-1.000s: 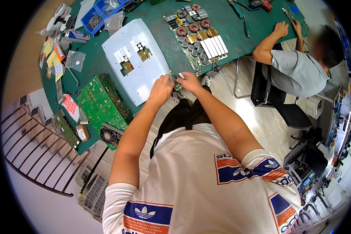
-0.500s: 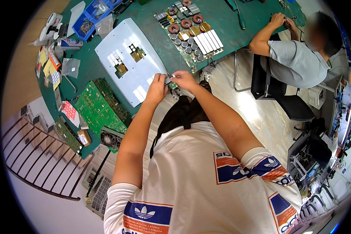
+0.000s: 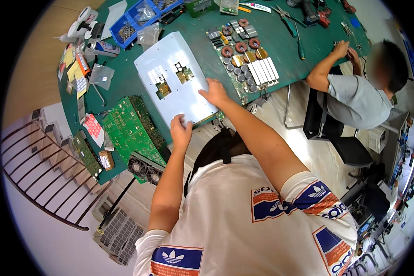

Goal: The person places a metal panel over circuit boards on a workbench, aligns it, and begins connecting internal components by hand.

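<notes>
A pale, flat metal panel [image 3: 168,53] with two cutouts lies tilted across the near part of the bench; bits of a circuit board show through the openings. My right hand [image 3: 215,94] grips its right edge, thumb on top and fingertips partly hidden. At the near edge, my left hand [image 3: 181,131] is closed on the panel, with thumb and fingers bent over the rim. To the panel's right is a large circuit board [image 3: 244,62] carrying copper-wound coils, capacitors and white blocks. Left of it stands a green board assembly [image 3: 129,124] with fans [image 3: 145,169] at its near end.
Blue parts bins [image 3: 135,20] and a plastic bag [image 3: 148,36] sit at the back left. A spray can [image 3: 102,48] lies farther left. A screwdriver [image 3: 301,48] and a power drill [image 3: 310,13] are at the far right. A seated person [image 3: 356,92] works beyond the bench's right end.
My hands have moved apart from the panel's near right corner, the right up its right edge, the left along its near edge. A small piece held before no longer shows. The view has shifted.
</notes>
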